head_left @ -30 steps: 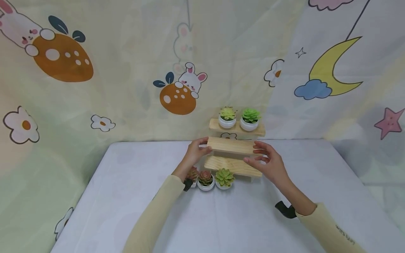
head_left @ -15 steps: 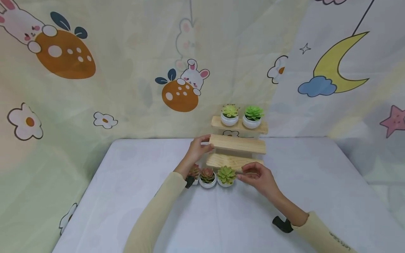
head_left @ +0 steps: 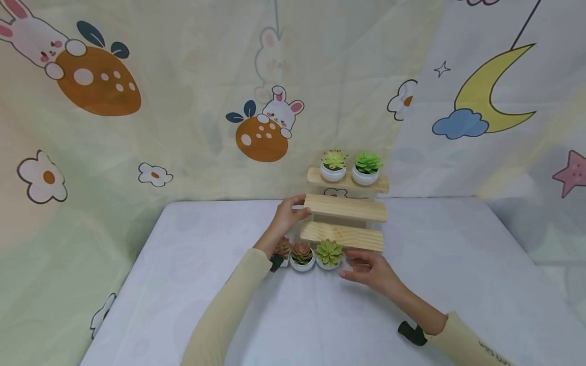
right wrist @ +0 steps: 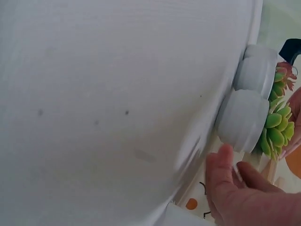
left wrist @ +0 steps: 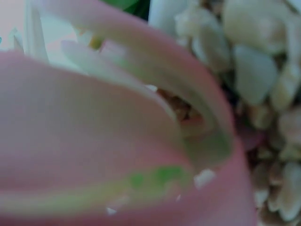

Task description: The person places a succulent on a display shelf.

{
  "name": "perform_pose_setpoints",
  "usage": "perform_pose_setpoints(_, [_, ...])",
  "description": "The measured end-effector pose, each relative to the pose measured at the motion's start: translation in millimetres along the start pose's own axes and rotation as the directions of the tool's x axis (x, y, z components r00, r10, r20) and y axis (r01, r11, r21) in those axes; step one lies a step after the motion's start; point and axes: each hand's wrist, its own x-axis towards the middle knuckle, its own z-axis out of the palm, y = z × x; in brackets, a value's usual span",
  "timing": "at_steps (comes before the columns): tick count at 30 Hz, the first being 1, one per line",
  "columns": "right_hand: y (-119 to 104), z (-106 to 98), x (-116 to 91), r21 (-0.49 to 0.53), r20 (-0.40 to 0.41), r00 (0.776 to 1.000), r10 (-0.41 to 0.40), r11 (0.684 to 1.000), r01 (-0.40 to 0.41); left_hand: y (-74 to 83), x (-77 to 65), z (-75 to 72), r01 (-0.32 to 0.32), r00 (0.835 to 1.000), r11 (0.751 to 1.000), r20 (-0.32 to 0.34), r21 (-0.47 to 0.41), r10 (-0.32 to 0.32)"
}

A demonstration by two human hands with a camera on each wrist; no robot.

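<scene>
The right hand (head_left: 372, 273) stands just beside the light-green succulent in a round white pot (head_left: 329, 252), with passage from the front over the white cloth-covered table (head_left: 297, 320). A reddish succulent in a round white pot (head_left: 301, 255) bars its left side; the lower pale wooden plank (head_left: 348, 235) obstructs behind. The left hand (head_left: 286, 214) blocks the left end of the middle pale wooden plank (head_left: 346, 207); the slot beneath seems narrow, its depth hard to judge.

I face a cartoon-print fabric backdrop (head_left: 192, 66) | upper left: printed bunny (head_left: 36, 40) on brown-orange fruit (head_left: 98, 84) | upper right: yellow crescent moon (head_left: 473, 94), blue cloud (head_left: 460, 123) | lower half: white-covered table (head_left: 197, 244) | light: soft
</scene>
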Motion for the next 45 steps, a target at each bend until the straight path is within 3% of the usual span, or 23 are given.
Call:
perform_pose_setpoints(9, [2.9, 10.5, 6.5, -0.025, 0.087, 0.996, 0.035, 0.999, -0.033, -1.8, -0.9, 0.9, 0.006, 1.0, 1.0, -0.007, 0.013, -0.006])
perform_pose_setpoints(18, [5.2, 24.5, 14.5, -0.004, 0.034, 0.996, 0.086, 0.996, -0.085, -1.9, -1.1, 1.4, 0.017, 1.0, 1.0, -0.01, 0.001, -0.017])
perform_pose_setpoints(26, [6.8, 30.0, 17.4, 0.072, 0.067, 0.997, 0.033, 0.997, -0.038, -0.9, -1.8, 0.9, -0.002, 1.0, 1.0, -0.01, 0.0, 0.002])
perform_pose_setpoints(31, [4.1, 33.0, 18.3, 0.063, 0.008, 1.0, 0.005, 0.998, -0.005, -0.1, -1.2, 0.7, -0.003, 1.0, 1.0, -0.014, 0.008, 0.003])
perform_pose_setpoints(38, [2.9, 36.4, 20.3, 0.069, -0.047, 0.996, 0.076, 0.995, -0.073, -1.1, -1.3, 1.1, -0.004, 1.0, 1.0, -0.006, 0.009, 0.004])
perform_pose_setpoints(45, [6.2, 34.4, 24.9, 0.115, -0.019, 0.993, 0.112, 0.987, -0.11, 0.2, -1.2, 1.3, 0.001, 1.0, 1.0, -0.009, 0.022, -0.001])
